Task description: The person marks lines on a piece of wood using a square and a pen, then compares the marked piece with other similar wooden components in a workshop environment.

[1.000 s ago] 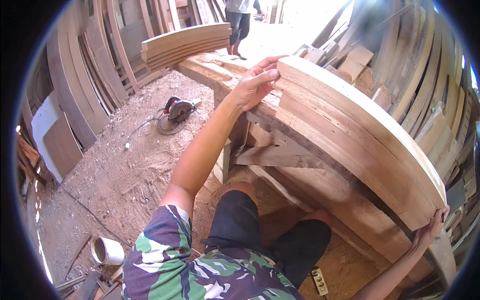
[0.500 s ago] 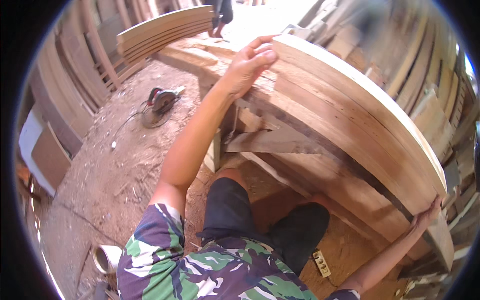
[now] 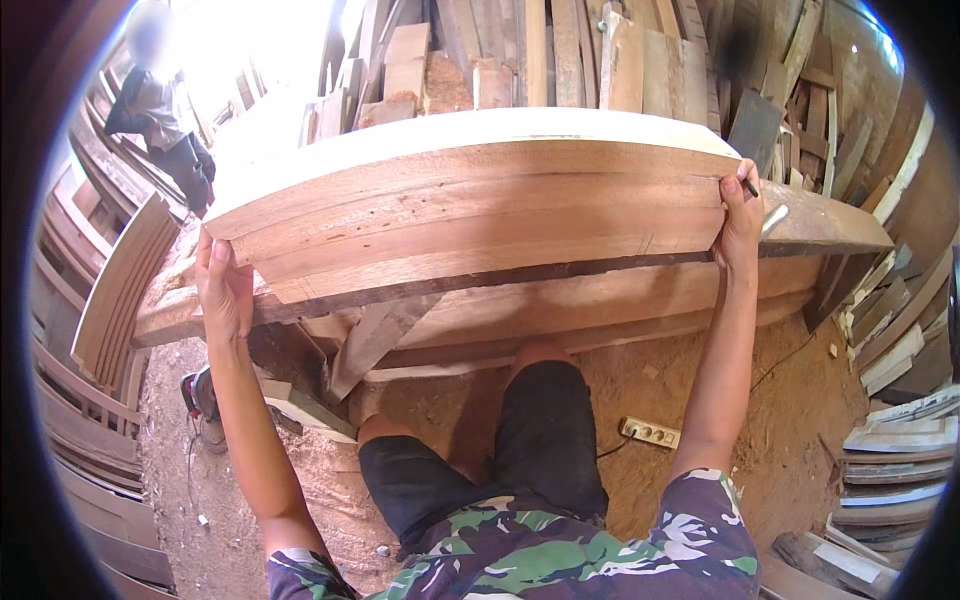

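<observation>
A long stack of wooden boards (image 3: 470,205) lies across a heavy timber bench (image 3: 825,217) in front of me, its top brightly lit. At the left end, my left hand (image 3: 226,290) grips the boards with the thumb on the near side. My right hand (image 3: 740,215) closes round the right end, and a short dark pen-like stick (image 3: 750,188) pokes out between its fingers. Beside that hand a pale slender object (image 3: 774,220) rests on the bench; its kind is unclear. The fingertips behind the boards are hidden.
A power strip (image 3: 650,432) lies on the dirt floor below the bench. A circular saw (image 3: 204,395) sits partly behind my left forearm. Slats are stacked (image 3: 122,290) at the bench's left end. Timber leans behind; a person (image 3: 165,120) stands far left.
My view has swung to the right, so the boards now run nearly level across it. Both hands remain at the two ends of the stack.
</observation>
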`<state>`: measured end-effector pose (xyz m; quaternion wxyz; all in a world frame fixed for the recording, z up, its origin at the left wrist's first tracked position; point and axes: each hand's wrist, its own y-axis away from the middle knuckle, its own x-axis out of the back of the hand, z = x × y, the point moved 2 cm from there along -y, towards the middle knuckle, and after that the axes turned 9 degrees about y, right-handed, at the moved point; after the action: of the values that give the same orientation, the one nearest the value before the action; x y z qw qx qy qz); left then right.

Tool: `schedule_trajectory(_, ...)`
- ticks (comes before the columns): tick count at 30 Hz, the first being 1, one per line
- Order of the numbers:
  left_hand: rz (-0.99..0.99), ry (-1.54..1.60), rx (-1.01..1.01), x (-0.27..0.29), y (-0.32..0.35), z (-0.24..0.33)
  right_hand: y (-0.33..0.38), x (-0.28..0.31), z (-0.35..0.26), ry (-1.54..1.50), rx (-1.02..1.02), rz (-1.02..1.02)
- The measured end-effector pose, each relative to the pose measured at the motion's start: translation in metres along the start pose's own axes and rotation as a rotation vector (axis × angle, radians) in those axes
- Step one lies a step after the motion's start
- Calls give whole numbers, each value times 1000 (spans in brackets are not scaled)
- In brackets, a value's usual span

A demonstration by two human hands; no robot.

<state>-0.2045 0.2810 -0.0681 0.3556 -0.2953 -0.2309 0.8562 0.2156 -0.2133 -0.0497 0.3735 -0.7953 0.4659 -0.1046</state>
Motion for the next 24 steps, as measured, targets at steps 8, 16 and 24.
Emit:
schedule_trajectory(8, 0, 4, 6, 5, -1, -3, -3, 15, 12, 43, -10, 21)
schedule_trajectory(16, -65, 3, 84, 38, 5, -5, 1, -7, 7, 131, -9, -57)
schedule_trajectory(24, -157, -103, 165, -31, 7, 10, -8, 80, 23, 425, -115, -153)
